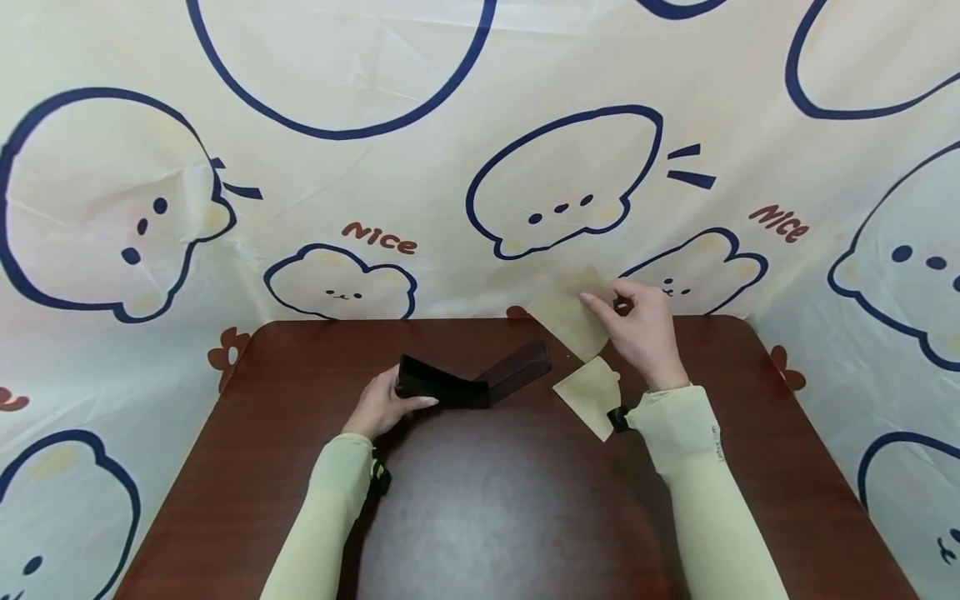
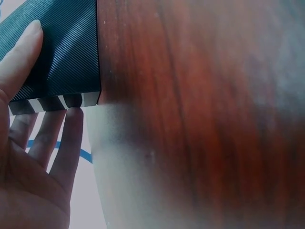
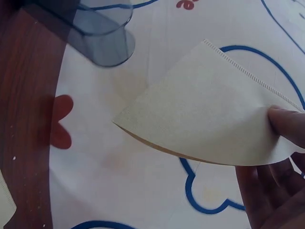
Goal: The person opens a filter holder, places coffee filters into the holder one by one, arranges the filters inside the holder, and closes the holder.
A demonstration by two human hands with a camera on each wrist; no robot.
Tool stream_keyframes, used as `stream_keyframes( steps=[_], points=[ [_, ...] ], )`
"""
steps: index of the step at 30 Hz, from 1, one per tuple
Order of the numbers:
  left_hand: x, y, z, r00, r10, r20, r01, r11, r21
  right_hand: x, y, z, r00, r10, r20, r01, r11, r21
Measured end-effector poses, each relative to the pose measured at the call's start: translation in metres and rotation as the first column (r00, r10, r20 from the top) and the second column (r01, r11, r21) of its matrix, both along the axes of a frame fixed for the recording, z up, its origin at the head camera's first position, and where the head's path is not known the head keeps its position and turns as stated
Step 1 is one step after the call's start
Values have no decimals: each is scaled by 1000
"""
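My left hand (image 1: 377, 406) grips a black ribbed case (image 1: 438, 385) above the table, thumb on one face and fingertips along its edge in the left wrist view. A see-through smoky cover (image 1: 521, 372) slants out from the case's right end. With my right hand (image 1: 645, 333) I pinch a pale cone-shaped paper coffee filter (image 3: 205, 109) near its edge; a crimped seam runs down one side, and its curved rim parts slightly. Another pale coffee filter (image 1: 587, 396) lies below, beside my right wrist. The inside of the case cannot be made out.
A brown wood-grain table (image 1: 480, 500) extends beneath both hands. Behind and at both sides hangs a pale cloth (image 1: 420, 183) printed with blue cartoon outlines, close to the table's back edge. A dark wrist strap piece (image 1: 618, 418) overlaps the lying filter's corner.
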State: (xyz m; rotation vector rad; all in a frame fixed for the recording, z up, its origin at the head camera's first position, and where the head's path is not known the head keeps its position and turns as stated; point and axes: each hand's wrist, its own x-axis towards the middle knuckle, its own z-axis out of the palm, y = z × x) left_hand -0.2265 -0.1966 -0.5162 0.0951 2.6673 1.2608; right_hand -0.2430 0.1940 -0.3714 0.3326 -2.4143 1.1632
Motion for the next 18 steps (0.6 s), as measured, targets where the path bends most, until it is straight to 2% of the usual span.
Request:
stream_keyframes(
  steps=[8, 13, 18],
  points=[
    [-1, 3, -2, 1000, -16, -21, 16, 1000, 5, 1, -15, 10, 997, 62, -55, -61, 998, 13],
    [-1, 3, -2, 999, -14, -37, 15, 1000, 3, -6, -33, 16, 981, 165, -106, -158, 985, 71],
    [0, 0, -1, 999, -12, -33, 12, 1000, 14, -11, -50, 22, 963, 253, -99, -242, 964, 110]
  ],
)
